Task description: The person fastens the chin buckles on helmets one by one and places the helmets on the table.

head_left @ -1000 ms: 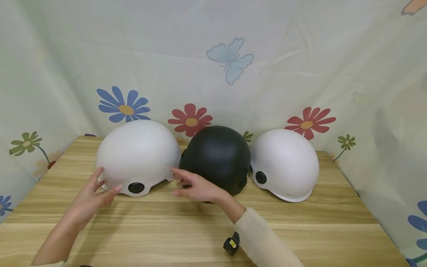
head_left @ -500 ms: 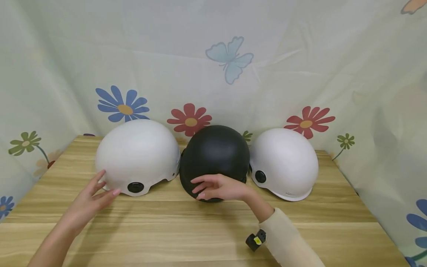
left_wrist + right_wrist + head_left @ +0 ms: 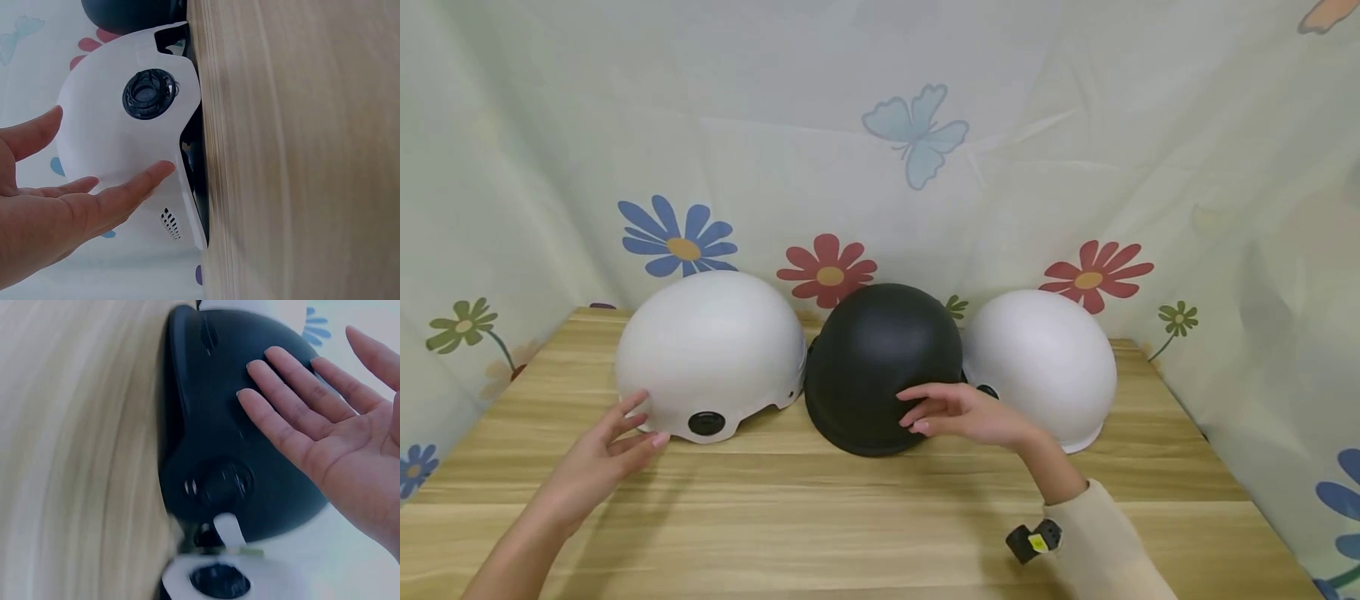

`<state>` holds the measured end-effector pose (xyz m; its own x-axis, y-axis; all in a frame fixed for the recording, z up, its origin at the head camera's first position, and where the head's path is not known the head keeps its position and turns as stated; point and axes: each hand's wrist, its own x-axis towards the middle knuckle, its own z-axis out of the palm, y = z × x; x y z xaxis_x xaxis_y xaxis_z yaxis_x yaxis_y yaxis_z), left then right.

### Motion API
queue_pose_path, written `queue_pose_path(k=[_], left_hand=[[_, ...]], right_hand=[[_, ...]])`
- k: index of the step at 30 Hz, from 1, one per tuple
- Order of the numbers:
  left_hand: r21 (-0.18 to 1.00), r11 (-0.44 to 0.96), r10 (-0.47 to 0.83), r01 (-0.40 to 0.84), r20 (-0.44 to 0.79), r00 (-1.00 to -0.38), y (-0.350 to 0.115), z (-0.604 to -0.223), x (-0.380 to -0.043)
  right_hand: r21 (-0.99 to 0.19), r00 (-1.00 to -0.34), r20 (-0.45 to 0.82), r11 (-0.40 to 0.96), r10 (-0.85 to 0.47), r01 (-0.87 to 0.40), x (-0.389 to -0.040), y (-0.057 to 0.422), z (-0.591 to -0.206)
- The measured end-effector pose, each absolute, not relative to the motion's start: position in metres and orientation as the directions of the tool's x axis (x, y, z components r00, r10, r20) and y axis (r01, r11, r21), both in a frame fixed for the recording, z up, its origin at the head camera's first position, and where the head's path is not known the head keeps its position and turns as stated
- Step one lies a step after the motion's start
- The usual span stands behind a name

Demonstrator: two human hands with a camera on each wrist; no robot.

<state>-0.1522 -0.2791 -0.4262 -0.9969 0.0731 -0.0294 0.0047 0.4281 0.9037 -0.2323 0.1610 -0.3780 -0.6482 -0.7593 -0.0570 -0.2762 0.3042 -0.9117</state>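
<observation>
Three helmets stand in a row on a wooden table. My left hand [image 3: 598, 458] is in front of the larger white helmet [image 3: 711, 350] at the left, fingers loosely spread near its lower left edge and holding nothing. In the left wrist view, that helmet shows a round black vent [image 3: 149, 94] and a small grille [image 3: 170, 224]. My right hand [image 3: 966, 412] is in front of the black helmet [image 3: 880, 358], fingers relaxed, overlapping its right side. The right wrist view shows this hand [image 3: 337, 431] with extended fingers and nothing in the palm. The other white helmet [image 3: 1048, 358] sits at the right.
The wooden table [image 3: 760, 517] extends in front of the helmets. A pale cloth [image 3: 1037, 100] with printed flowers and a butterfly hangs behind and at both sides. A small black device [image 3: 1033, 540] is at the right sleeve [image 3: 1105, 542].
My right hand has moved rightward from beside the left white helmet, across the front of the black helmet. My left hand has shifted only slightly. The helmets stay in place.
</observation>
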Motion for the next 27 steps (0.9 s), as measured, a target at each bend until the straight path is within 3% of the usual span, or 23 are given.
queue_pose_path(k=[16, 27], left_hand=[[0.891, 0.454, 0.077, 0.008, -0.031, -0.997, -0.280, -0.427, -0.152], [0.879, 0.477, 0.105, -0.017, -0.076, -0.992, -0.278, -0.422, -0.151]], right_hand=[[-0.715, -0.840, 0.069, 0.560, -0.539, -0.418, -0.222, 0.248, -0.351], [-0.652, -0.897, 0.148, 0.641, -0.416, -0.405, -0.209, 0.276, -0.335]])
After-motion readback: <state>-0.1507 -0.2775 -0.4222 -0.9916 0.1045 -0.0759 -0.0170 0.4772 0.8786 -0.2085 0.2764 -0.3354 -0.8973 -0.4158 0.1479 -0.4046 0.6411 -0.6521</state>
